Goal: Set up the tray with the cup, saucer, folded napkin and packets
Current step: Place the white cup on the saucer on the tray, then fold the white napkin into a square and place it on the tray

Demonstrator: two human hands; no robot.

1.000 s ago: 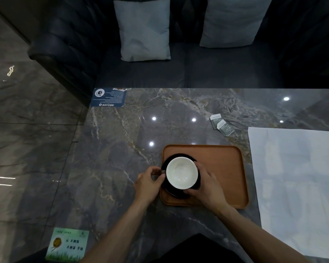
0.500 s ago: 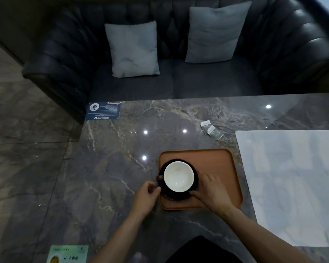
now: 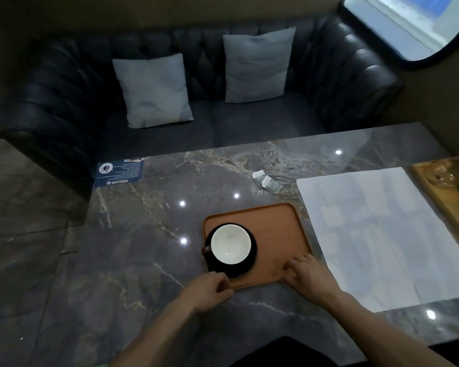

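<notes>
A white-lined cup (image 3: 231, 247) with a brown handle pointing left stands on a black saucer (image 3: 251, 263) in the left half of the orange-brown tray (image 3: 278, 234). My left hand (image 3: 210, 290) rests at the tray's near-left corner with fingers curled, apart from the cup. My right hand (image 3: 306, 276) lies on the tray's near-right corner, fingers spread, holding nothing. Two small packets (image 3: 266, 182) lie on the marble beyond the tray. A large white napkin (image 3: 376, 234) lies unfolded flat to the right of the tray.
The marble table (image 3: 143, 247) carries a blue card (image 3: 119, 172) at its far-left corner and a wooden board (image 3: 445, 192) with glassware at the right edge. A dark sofa (image 3: 170, 139) with two grey cushions stands behind the table.
Both hands have come off the cup and saucer; the right hand slid right to the tray's near-right corner, the left drew back to the near-left corner. The head view tilted up.
</notes>
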